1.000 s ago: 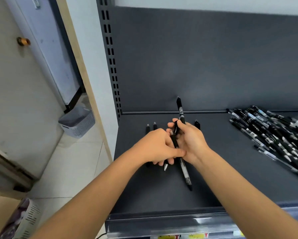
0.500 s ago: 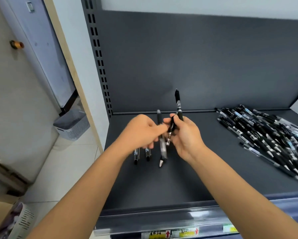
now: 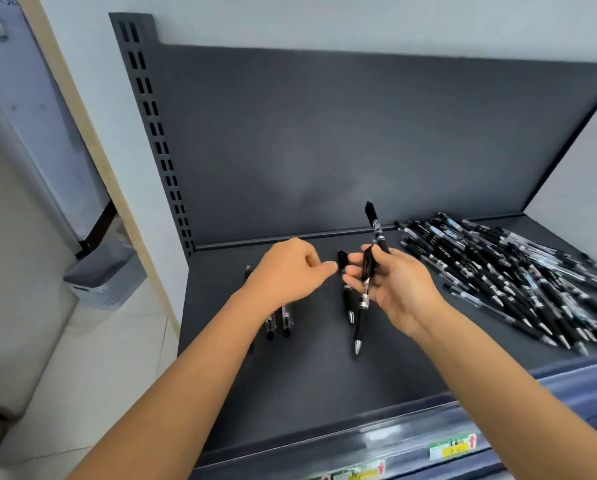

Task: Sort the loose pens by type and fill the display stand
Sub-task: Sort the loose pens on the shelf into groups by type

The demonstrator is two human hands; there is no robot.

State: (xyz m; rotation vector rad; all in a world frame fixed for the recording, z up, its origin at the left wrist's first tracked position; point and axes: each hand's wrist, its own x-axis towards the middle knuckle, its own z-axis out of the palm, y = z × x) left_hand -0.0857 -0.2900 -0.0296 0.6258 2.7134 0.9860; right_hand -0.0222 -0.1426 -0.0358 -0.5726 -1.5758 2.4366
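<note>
Left hand (image 3: 288, 271), right hand (image 3: 402, 289) bare; forearms (image 3: 186, 375) bare.

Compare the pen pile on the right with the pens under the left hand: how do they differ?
The pen pile holds many pens, overlapping at mixed angles; the laid-out pens under the left hand are few, side by side. No hand touches the pen pile; the left hand partly hides the others. Both are black pens on the dark shelf.

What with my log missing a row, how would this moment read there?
right hand: holds two pens | left hand: open, empty | pile: at right | laid pens: left
</note>
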